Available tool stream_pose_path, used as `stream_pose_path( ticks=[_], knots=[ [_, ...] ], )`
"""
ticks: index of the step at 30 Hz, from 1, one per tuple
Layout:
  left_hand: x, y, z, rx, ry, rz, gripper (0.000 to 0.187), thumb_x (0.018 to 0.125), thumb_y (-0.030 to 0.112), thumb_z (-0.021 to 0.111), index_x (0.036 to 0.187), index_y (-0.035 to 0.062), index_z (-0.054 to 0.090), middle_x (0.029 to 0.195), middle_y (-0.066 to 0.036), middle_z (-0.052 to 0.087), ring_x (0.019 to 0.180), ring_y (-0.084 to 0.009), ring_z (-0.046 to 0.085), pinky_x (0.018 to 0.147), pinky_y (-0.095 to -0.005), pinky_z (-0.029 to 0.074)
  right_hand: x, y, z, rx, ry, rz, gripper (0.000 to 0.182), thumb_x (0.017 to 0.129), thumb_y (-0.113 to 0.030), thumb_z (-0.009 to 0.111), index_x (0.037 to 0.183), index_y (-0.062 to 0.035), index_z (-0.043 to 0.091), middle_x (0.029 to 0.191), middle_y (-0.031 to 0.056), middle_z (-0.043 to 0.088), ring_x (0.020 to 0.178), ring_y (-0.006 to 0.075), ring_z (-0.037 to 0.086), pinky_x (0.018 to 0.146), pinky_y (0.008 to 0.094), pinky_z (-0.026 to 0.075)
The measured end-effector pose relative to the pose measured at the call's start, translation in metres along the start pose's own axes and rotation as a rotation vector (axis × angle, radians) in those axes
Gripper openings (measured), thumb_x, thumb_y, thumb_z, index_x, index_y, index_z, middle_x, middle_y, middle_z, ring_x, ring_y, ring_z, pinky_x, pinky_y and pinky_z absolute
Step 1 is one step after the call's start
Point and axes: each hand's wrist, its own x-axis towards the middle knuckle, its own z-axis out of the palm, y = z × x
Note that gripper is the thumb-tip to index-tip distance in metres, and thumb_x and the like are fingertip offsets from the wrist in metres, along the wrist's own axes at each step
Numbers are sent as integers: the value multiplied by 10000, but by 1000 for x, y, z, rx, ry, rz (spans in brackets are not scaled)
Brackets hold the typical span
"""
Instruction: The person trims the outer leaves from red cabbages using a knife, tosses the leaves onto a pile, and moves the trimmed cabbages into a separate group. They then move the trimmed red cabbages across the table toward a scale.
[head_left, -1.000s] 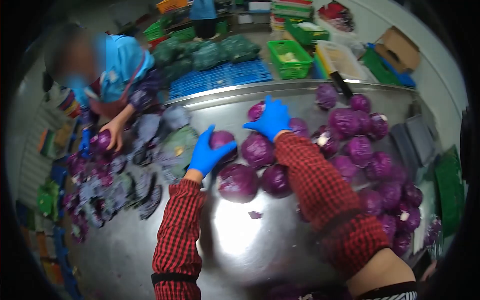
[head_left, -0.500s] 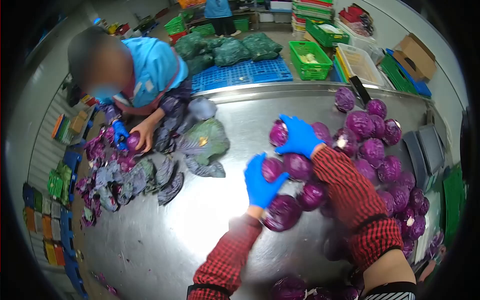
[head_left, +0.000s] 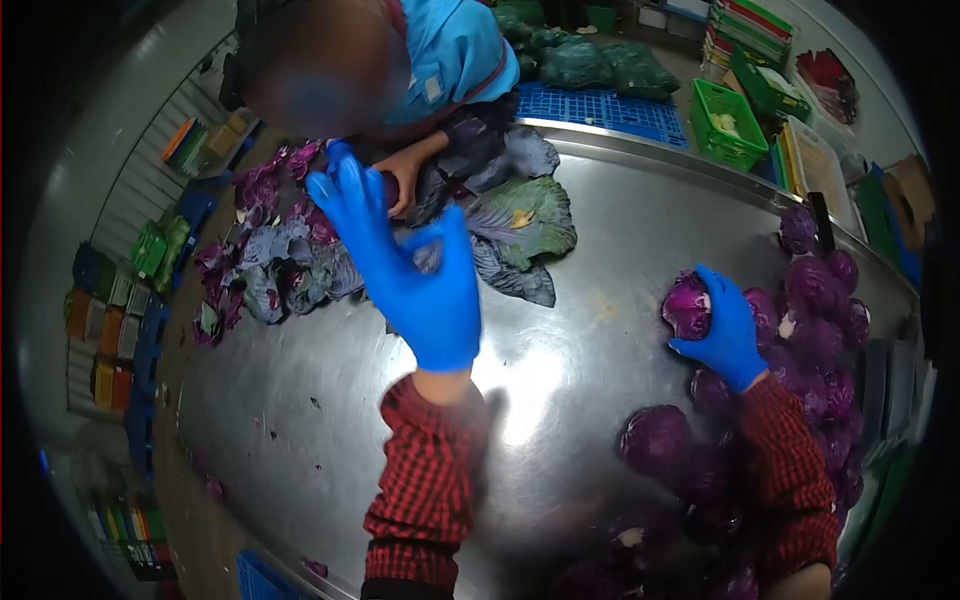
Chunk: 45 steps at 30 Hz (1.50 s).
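Observation:
My left hand (head_left: 405, 265), in a blue glove, is raised above the steel table (head_left: 560, 360) with fingers spread and nothing in it. It hovers over a heap of torn purple cabbage leaves (head_left: 280, 270). My right hand (head_left: 728, 328), also gloved blue, rests on a red cabbage head (head_left: 688, 305) at the left edge of a pile of red cabbages (head_left: 815, 310). Another red cabbage (head_left: 653, 437) lies nearer to me.
Across the table a person in a blue top (head_left: 450, 50) holds a small cabbage (head_left: 385, 185) among loose outer leaves (head_left: 520, 215). Behind are a blue pallet (head_left: 610, 110), green crates (head_left: 728, 125) and netted sacks (head_left: 590, 60). Coloured boxes (head_left: 120, 310) line the left.
My left hand has let go of the cabbage it held and risen, open, toward the leaf heap. My right hand stays on a cabbage. My view has swung left.

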Motion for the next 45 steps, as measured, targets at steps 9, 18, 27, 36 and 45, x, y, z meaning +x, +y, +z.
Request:
stream_pose_path(
  ticks=[9,18,27,36,45],
  knots=[
    [20,-49,-5,52,-37,47,831,796,-63,684,1526,122,332,1611,-180,177,1380,-280,408,920,-307,498,2,10,5,-40,-3,-27,1033,567,-363,906,1420,-49,414,1305,202,534,1193,389,532,1020,453,430],
    [-183,-21,48,-199,-574,-548,667,909,54,655,1494,10,340,1518,-173,384,1369,-260,414,1127,-362,304,4,17,11,20,75,-72,958,530,-378,908,1308,-39,464,1052,187,589,990,374,574,863,457,466],
    [-291,77,46,-521,-638,-1107,545,1048,205,435,1528,24,251,1477,-192,410,1302,-258,462,1085,-369,372,-36,-14,-7,-81,-77,-143,1027,573,-401,876,1426,-91,395,1163,178,555,1085,332,552,892,435,472],
    [-296,139,33,-301,-848,-847,798,858,272,758,1485,19,335,1436,-177,445,1334,-280,426,1128,-404,318,-108,-24,-46,598,435,190,1127,601,-359,901,1504,-63,296,1365,198,473,1232,347,506,1034,445,415],
    [-285,158,25,-142,-944,-881,1022,706,227,878,1509,43,274,1477,-176,370,1349,-310,397,1135,-425,330,-253,40,-169,171,792,584,1143,597,-376,930,1483,14,322,1221,169,582,1095,252,591,984,395,475]
  ],
)
